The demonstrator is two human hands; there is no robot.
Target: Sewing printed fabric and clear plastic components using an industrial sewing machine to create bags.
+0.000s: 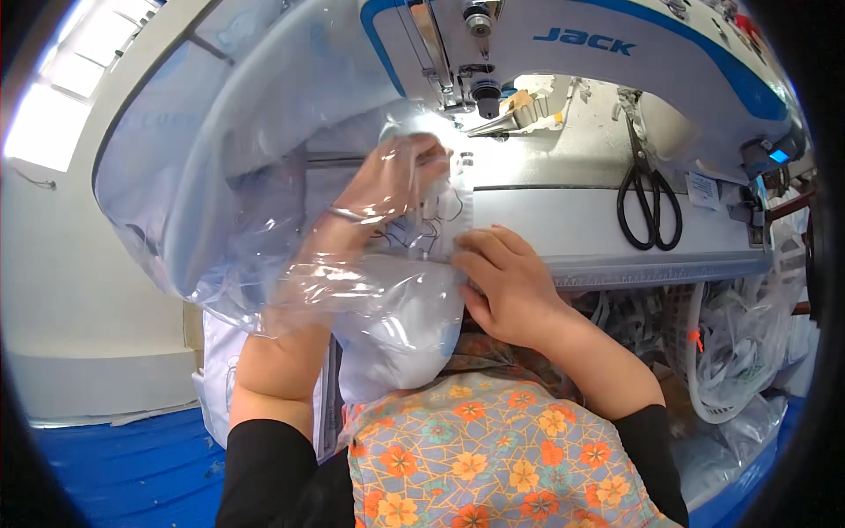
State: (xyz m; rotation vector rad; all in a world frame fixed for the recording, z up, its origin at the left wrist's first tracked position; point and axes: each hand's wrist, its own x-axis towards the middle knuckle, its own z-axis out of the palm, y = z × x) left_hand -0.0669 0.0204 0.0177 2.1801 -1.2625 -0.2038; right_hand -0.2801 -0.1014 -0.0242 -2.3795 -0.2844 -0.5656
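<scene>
A clear plastic sheet (334,286) with pale printed fabric or film is bunched over the sewing machine's bed and hangs toward my lap. My left hand (396,176) reaches beneath a layer of the plastic, close to the machine's needle and presser foot (458,104). Its fingers are bent together; glare hides what lies between them. A white piece with black line drawing (444,207) shows below those fingers. My right hand (506,273) pinches the sheet's right edge at the bed's front, fingers on top and thumb lower down.
The sewing machine's white and blue arm (563,53) spans the top. Black-handled scissors (650,198) lie on the bed to the right. A ruler strip (651,271) runs along the front edge. A white basket (704,352) holding clear plastic scraps stands at lower right.
</scene>
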